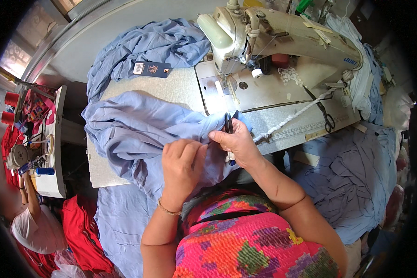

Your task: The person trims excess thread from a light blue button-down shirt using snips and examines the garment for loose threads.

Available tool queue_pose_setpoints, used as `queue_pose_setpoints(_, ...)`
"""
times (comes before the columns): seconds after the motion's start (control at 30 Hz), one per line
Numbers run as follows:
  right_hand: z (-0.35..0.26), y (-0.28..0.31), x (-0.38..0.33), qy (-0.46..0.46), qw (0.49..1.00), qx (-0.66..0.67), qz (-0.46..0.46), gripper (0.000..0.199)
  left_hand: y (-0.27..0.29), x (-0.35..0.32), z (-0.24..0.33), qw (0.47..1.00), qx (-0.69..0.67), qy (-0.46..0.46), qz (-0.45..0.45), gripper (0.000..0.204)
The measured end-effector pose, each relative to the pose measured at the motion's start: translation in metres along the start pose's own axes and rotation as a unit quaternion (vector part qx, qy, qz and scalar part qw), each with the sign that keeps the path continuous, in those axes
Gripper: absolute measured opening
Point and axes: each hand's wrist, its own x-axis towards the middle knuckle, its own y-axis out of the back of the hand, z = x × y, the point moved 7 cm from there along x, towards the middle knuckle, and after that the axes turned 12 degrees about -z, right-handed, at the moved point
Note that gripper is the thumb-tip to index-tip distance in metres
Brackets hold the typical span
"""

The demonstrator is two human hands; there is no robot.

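Observation:
A light blue garment (139, 123) lies bunched over the front left of the sewing table and hangs off its near edge. My left hand (183, 162) is closed on a fold of it, knuckles up. To its right, my right hand (236, 142) is closed around dark-bladed thread snips (229, 124), with the blades pointing away from me beside the cloth edge. The thumb and fingers of that hand also meet the fabric. Just beyond both hands is the lit needle area of the sewing machine (234, 39). The exact cut or seam point is hidden by folds.
More blue cloth (148, 41) with a dark tag (152, 69) lies at the back left. Black scissors (326, 113) and a twisted white cord (292, 116) rest on the right. Blue garments (343, 180) are heaped at the right. Another person (37, 229) works at a machine at far left.

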Motion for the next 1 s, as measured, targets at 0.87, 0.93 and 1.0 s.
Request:
queue_pose_setpoints(0.87, -0.01, -0.01, -0.008, 0.05, 0.985, -0.168, -0.006, 0.015, -0.015, -0.001, -0.033, 0.945, -0.316, 0.081, 0.023, 0.008)
queue_pose_setpoints(0.93, -0.01, -0.012, -0.007, 0.059, 0.987, -0.148, -0.005, 0.014, -0.014, -0.003, -0.026, 0.956, -0.283, 0.073, 0.013, 0.008)
queue_pose_setpoints(1.0, -0.012, -0.013, -0.006, 0.082, 0.978, -0.189, 0.005, 0.013, -0.018, -0.006, -0.015, 0.962, -0.265, 0.058, -0.018, 0.009)
